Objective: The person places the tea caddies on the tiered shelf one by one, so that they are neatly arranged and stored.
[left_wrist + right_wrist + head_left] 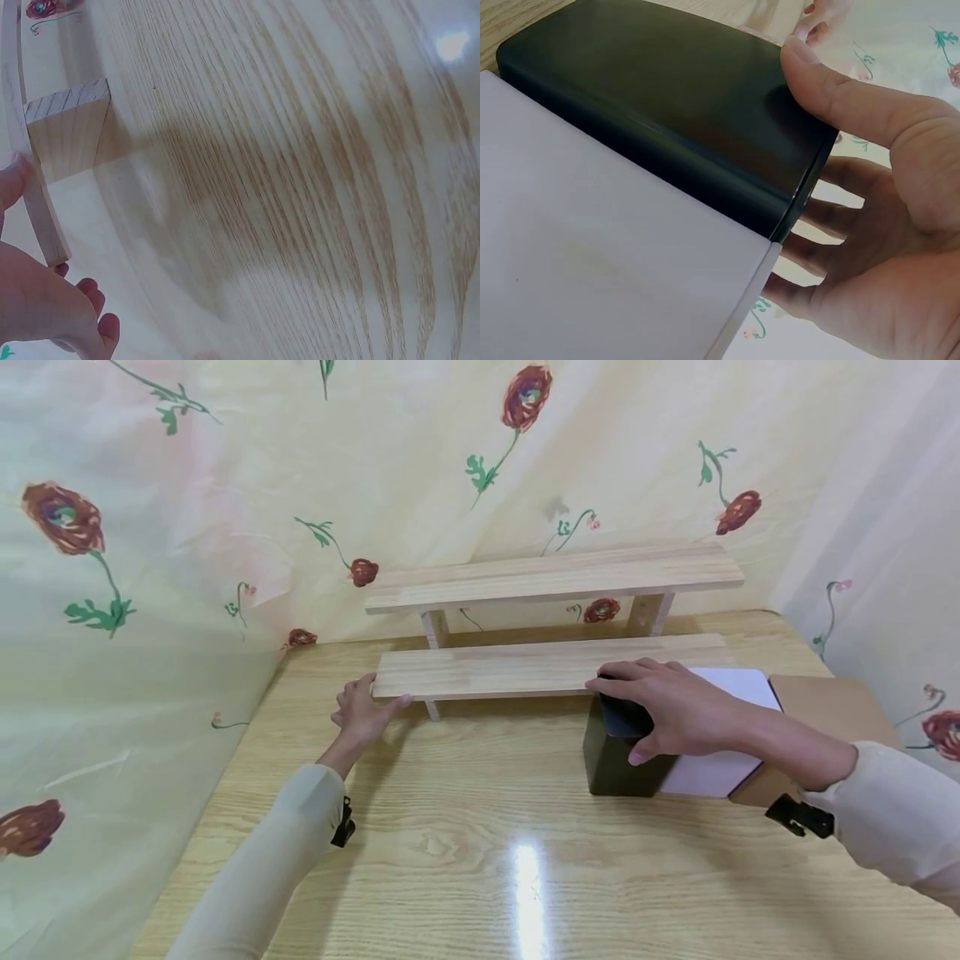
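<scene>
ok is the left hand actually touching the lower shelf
Touching: in the left wrist view, the left hand has its thumb on the front edge of the lower shelf.

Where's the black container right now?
Head view, right of centre: the black container stands on the table before the wooden shelf, just left of the white container, with the right hand over its top.

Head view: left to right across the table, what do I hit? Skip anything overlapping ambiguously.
Left hand → black box → white box → brown box.
</scene>
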`<action>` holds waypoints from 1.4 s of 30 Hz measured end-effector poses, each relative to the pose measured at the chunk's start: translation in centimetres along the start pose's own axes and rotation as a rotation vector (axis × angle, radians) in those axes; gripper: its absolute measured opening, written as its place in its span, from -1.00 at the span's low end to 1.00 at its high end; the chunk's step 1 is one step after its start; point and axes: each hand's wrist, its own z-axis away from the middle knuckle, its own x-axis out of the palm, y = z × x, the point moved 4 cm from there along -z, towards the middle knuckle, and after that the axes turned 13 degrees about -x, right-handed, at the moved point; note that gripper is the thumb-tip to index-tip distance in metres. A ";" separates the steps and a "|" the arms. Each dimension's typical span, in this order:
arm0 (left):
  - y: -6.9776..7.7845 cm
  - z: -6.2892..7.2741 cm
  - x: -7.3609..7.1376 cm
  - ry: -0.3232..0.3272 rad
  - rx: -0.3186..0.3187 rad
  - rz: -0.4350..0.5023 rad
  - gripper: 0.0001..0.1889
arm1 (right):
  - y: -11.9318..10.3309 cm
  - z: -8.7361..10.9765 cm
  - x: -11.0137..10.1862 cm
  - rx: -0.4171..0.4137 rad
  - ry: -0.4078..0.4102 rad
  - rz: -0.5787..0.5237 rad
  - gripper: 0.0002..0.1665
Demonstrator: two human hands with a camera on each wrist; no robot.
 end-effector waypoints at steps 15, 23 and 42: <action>0.1 0.3 -0.2 0.023 0.005 -0.047 -0.06 | -0.7 -0.8 -1.2 -0.014 0.036 0.032 0.13; 0.6 0.3 -0.5 0.018 0.008 -0.052 -0.08 | -1.4 -1.9 -2.7 -0.037 0.031 0.023 0.12; 0.6 0.3 -0.4 0.022 0.010 -0.094 -0.07 | -3.0 -3.7 -5.0 -0.123 0.010 0.060 0.12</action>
